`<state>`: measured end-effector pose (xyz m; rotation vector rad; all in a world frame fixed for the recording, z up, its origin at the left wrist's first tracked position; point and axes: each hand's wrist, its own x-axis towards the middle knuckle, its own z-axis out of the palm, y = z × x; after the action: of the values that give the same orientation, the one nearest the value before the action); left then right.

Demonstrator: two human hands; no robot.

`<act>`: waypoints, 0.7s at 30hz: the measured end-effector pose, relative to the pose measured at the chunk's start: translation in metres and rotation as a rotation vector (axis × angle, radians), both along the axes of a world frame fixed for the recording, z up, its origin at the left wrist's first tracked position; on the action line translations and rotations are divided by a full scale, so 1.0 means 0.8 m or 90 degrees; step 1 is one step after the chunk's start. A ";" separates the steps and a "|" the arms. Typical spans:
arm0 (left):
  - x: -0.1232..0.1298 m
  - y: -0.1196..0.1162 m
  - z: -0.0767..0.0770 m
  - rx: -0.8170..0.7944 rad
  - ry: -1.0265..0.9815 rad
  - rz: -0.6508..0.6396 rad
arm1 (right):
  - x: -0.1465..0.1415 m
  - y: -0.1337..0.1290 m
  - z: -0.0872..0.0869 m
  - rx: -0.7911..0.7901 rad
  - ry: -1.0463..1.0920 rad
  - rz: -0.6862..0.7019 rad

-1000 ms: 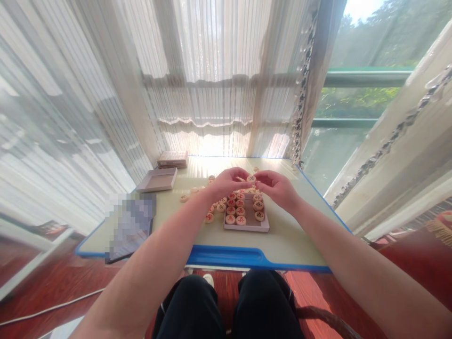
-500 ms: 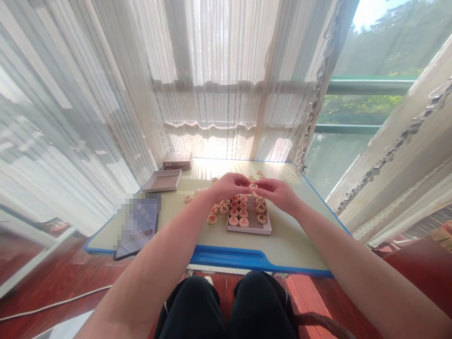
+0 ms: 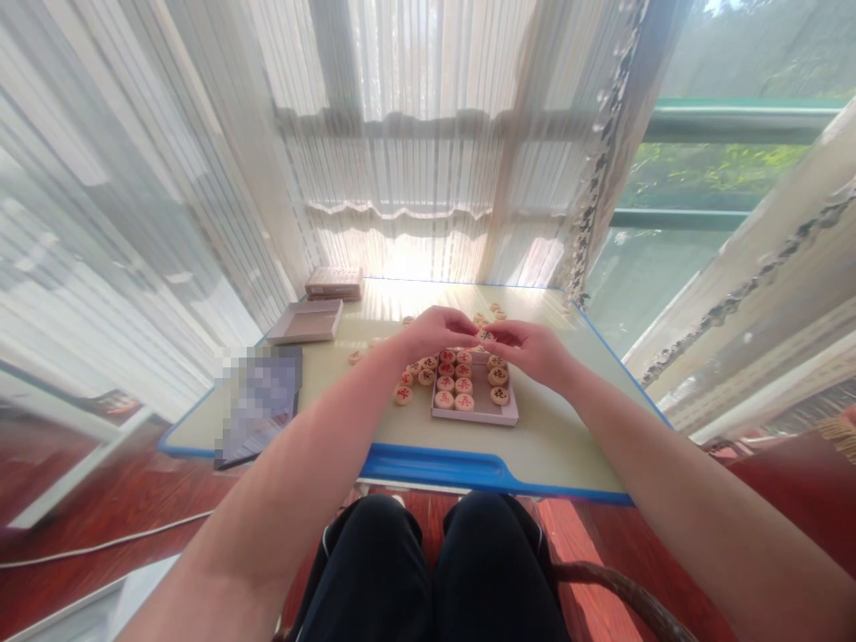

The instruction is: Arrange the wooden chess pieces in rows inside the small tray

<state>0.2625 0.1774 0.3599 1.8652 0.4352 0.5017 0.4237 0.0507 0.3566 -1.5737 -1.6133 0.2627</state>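
My left hand (image 3: 438,330) and my right hand (image 3: 528,346) meet over the far end of a shallow cardboard box (image 3: 476,415). Between their fingertips is a round wooden Chinese chess piece (image 3: 486,336), with fingers of both hands closed against it. Inside the box, red-marked pieces (image 3: 464,385) fill two columns on the left. Black-marked pieces (image 3: 498,395) line its right side, and bare box floor shows between. Loose pieces (image 3: 402,394) lie on the table left of the box, some partly behind my left forearm. My hands hide part of the box's far end.
On the table (image 3: 562,446), an empty box lid (image 3: 306,321) and a closed box (image 3: 334,282) lie at the far left. A tablet (image 3: 267,401) rests near the left edge. More pieces (image 3: 496,309) lie beyond my hands. Sheer curtains (image 3: 415,178) hang behind the table.
The view has tipped slightly downward, so the table appears higher. My hands stay together over the box with the piece between them, shifted very slightly right.
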 end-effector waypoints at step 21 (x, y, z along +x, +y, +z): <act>-0.002 0.024 -0.015 0.563 0.069 0.267 | -0.025 -0.085 -0.017 0.033 -0.095 0.017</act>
<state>0.2611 0.1967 0.3478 2.6685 0.7668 0.9885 0.4035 -0.0177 0.3428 -1.5641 -1.7422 0.1192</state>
